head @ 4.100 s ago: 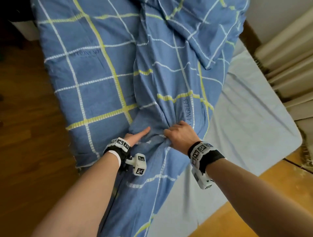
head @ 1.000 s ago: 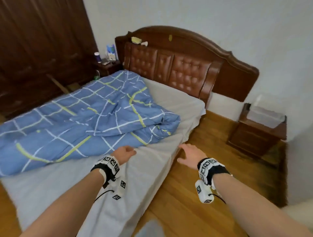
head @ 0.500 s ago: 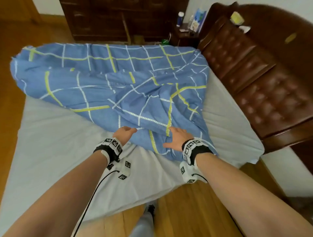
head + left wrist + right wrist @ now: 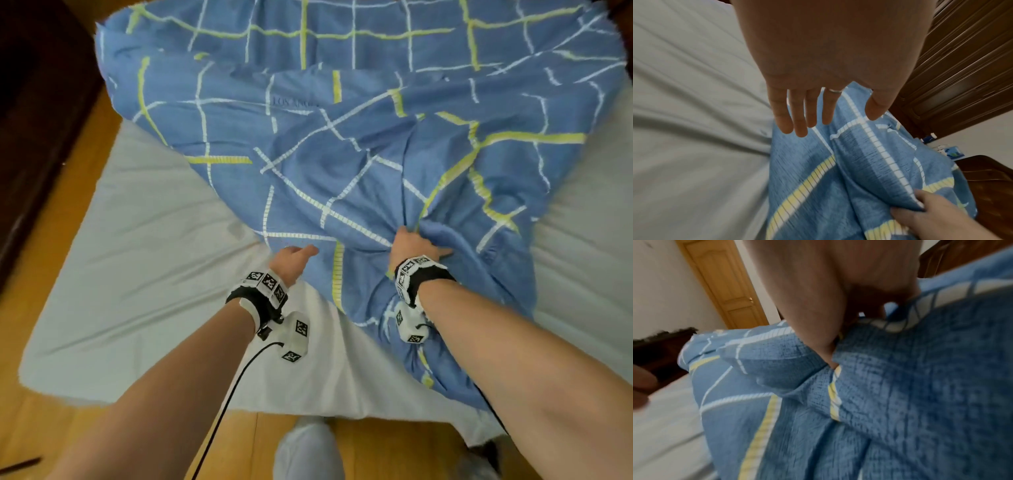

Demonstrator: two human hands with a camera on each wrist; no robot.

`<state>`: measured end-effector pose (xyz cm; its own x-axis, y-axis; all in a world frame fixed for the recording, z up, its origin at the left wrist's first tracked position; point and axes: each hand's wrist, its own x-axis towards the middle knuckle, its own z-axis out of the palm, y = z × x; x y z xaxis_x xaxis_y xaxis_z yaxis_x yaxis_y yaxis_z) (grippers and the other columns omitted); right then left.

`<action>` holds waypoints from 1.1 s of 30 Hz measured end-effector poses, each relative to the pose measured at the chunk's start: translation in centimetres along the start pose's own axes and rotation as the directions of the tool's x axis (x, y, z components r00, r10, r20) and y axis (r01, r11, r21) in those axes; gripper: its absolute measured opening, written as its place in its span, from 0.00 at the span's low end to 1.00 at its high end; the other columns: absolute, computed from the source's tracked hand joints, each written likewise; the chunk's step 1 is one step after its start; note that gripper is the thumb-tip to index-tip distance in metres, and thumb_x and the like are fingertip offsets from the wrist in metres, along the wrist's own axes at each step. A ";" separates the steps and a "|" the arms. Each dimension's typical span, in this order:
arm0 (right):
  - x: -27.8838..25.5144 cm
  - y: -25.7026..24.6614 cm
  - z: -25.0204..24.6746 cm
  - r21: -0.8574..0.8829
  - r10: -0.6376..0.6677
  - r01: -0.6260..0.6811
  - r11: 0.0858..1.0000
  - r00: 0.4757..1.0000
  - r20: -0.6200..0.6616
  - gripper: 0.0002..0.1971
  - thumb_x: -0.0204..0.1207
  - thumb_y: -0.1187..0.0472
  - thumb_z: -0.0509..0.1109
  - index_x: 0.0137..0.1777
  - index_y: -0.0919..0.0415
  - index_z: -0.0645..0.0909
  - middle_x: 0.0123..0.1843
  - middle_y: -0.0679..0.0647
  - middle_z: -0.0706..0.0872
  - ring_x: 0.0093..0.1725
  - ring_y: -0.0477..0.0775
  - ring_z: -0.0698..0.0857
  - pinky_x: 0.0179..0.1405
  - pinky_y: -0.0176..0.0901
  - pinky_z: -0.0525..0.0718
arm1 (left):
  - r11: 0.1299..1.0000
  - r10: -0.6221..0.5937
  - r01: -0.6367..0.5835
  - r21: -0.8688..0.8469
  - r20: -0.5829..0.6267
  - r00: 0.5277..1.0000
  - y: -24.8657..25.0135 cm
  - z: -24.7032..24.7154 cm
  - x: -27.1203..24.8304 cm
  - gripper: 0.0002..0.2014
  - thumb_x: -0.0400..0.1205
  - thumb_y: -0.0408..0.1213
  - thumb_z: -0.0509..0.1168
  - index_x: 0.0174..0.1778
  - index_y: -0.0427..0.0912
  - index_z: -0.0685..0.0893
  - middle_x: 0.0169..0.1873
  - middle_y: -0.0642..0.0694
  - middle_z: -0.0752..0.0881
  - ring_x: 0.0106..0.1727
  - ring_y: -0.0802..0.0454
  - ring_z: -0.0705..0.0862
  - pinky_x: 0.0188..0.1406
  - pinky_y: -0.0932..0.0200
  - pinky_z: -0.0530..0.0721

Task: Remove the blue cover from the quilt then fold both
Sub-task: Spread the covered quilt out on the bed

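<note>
A blue cover (image 4: 342, 144) with white and yellow check lines wraps the quilt, which stays hidden inside it, and lies bunched across the grey bed sheet (image 4: 144, 260). My right hand (image 4: 412, 245) grips a gathered fold of the blue cover (image 4: 900, 394) near the bed's front edge, and cloth hangs down below that wrist. My left hand (image 4: 294, 258) hovers at the cover's near edge with straight, spread fingers (image 4: 799, 120) holding nothing, a ring on one finger. In the left wrist view my right hand (image 4: 937, 216) clutches the blue cover (image 4: 859, 170).
The wooden floor (image 4: 68, 164) runs along the left side and the front of the bed. A dark wooden wardrobe (image 4: 30, 102) stands at far left. My leg (image 4: 308, 452) is at the bed's front edge. A light wooden door (image 4: 725, 285) shows in the right wrist view.
My view has swung from the headboard side down over the bed. My right hand went from lying flat on the cover to gripping a fold of it. The left hand stays open at the edge.
</note>
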<state>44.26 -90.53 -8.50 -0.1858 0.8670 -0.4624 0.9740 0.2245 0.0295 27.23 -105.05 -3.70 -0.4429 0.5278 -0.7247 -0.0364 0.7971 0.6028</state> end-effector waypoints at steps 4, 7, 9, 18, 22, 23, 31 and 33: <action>-1.2 9.3 -6.5 0.266 -0.153 0.152 0.952 0.988 -0.018 0.20 0.78 0.66 0.61 0.71 0.62 0.69 0.65 0.70 0.83 0.65 0.72 0.82 0.60 0.63 0.82 | 0.972 -0.145 0.147 -0.185 0.022 0.989 6.0 9.0 -3.3 0.37 0.75 0.68 0.66 0.73 0.46 0.76 0.63 0.41 0.76 0.59 0.43 0.79 0.60 0.45 0.80; -3.7 18.9 -11.9 0.295 -0.244 0.250 0.922 0.968 -0.060 0.14 0.78 0.63 0.62 0.63 0.61 0.73 0.59 0.67 0.85 0.59 0.71 0.84 0.53 0.56 0.83 | 0.895 -0.134 0.156 -0.418 0.081 0.988 13.4 16.6 -6.8 0.50 0.59 0.77 0.71 0.75 0.54 0.74 0.68 0.49 0.75 0.65 0.39 0.79 0.66 0.39 0.79; -5.1 26.0 -14.7 0.296 -0.308 0.302 0.906 0.951 -0.029 0.12 0.76 0.57 0.65 0.58 0.57 0.75 0.59 0.63 0.85 0.59 0.69 0.84 0.56 0.56 0.83 | 0.793 -0.076 0.107 -0.600 0.078 0.994 19.3 21.9 -10.1 0.44 0.61 0.69 0.76 0.69 0.48 0.81 0.63 0.45 0.85 0.58 0.41 0.87 0.59 0.40 0.84; -10.1 57.6 -21.4 0.554 -0.191 0.112 0.825 0.978 0.087 0.18 0.68 0.42 0.74 0.53 0.53 0.87 0.48 0.52 0.91 0.48 0.56 0.88 0.47 0.47 0.86 | 0.823 0.490 -0.456 -0.338 0.017 0.872 38.2 50.6 -25.1 0.18 0.67 0.35 0.76 0.53 0.39 0.87 0.49 0.42 0.91 0.51 0.42 0.89 0.56 0.41 0.87; -13.0 69.6 -20.4 0.846 -0.037 0.014 0.533 0.999 0.006 0.37 0.63 0.38 0.82 0.68 0.49 0.71 0.59 0.42 0.84 0.53 0.42 0.85 0.49 0.39 0.84 | 0.793 0.606 -0.598 -0.111 0.231 0.761 39.8 62.3 -30.5 0.20 0.68 0.35 0.76 0.53 0.30 0.86 0.50 0.34 0.89 0.51 0.41 0.87 0.54 0.46 0.86; -13.8 71.8 -19.9 0.907 0.005 -0.014 0.422 1.000 0.013 0.38 0.66 0.43 0.83 0.70 0.45 0.64 0.59 0.40 0.82 0.53 0.39 0.84 0.45 0.34 0.82 | 0.787 0.602 -0.614 -0.063 0.295 0.742 39.5 64.6 -31.2 0.21 0.68 0.35 0.76 0.54 0.28 0.85 0.50 0.33 0.89 0.51 0.42 0.87 0.52 0.48 0.85; -14.2 81.1 -12.9 0.930 0.196 -0.285 -0.234 0.923 0.332 0.31 0.70 0.38 0.76 0.70 0.44 0.71 0.62 0.49 0.86 0.54 0.55 0.87 0.47 0.55 0.85 | 0.619 0.246 -0.662 0.423 0.696 0.675 28.6 75.4 -28.6 0.34 0.52 0.52 0.77 0.52 0.37 0.89 0.48 0.36 0.91 0.48 0.47 0.87 0.51 0.46 0.87; -13.7 80.7 -11.3 0.927 0.178 -0.327 -0.184 0.916 0.358 0.21 0.72 0.45 0.79 0.61 0.47 0.79 0.56 0.47 0.88 0.51 0.52 0.88 0.38 0.49 0.87 | 0.553 0.171 -0.688 0.469 0.745 0.645 26.6 75.1 -29.0 0.26 0.64 0.46 0.80 0.56 0.37 0.88 0.47 0.42 0.89 0.50 0.48 0.85 0.45 0.55 0.81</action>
<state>123.95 -79.24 10.16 0.0496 0.6752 -0.7360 0.0015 -0.7369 -0.6760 106.41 -77.17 8.29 0.3751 0.6956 -0.6127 0.7050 0.2151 0.6758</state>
